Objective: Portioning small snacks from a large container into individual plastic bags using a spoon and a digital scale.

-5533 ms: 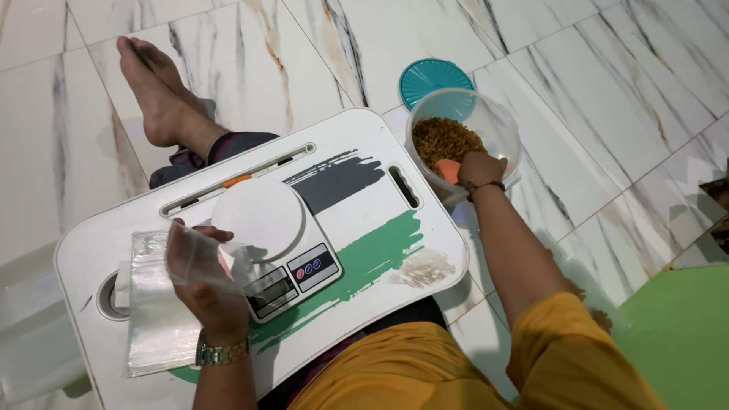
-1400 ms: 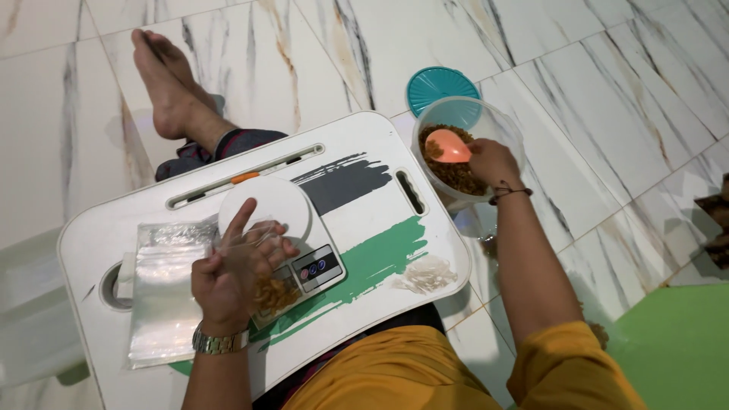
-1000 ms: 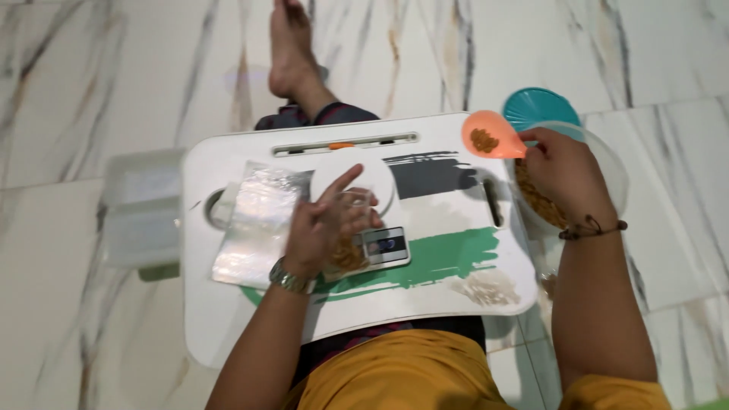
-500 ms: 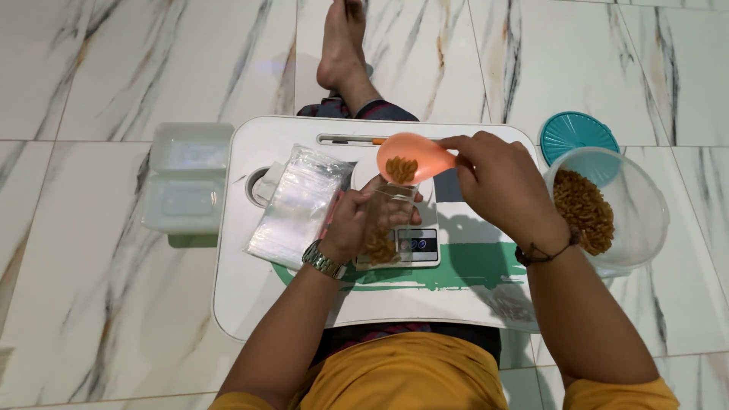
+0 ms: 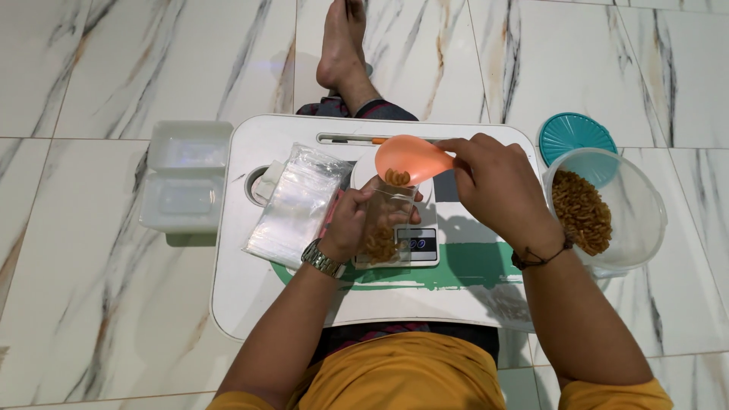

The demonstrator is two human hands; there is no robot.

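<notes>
My left hand [image 5: 351,224] grips a small clear plastic bag [image 5: 386,220], partly filled with brown spiral snacks, held upright over a digital scale [image 5: 414,244]. In my right hand [image 5: 493,182] is an orange plastic scoop [image 5: 410,158], tilted above the bag's mouth, with several brown pieces dropping from it. To the right on the floor stands a clear round tub [image 5: 619,209] with more of the brown snacks, and its teal lid [image 5: 575,134] lies behind it.
The scale sits on a white lap table [image 5: 250,304] with a green and black pattern. A stack of empty clear bags [image 5: 296,203] lies on its left part. A clear lidded box [image 5: 186,182] stands on the marble floor to the left. My bare foot [image 5: 342,45] stretches ahead.
My right hand has carried the scoop from the tub across to the bag and tipped it. The left hand keeps the bag over the scale. The view has swung left.
</notes>
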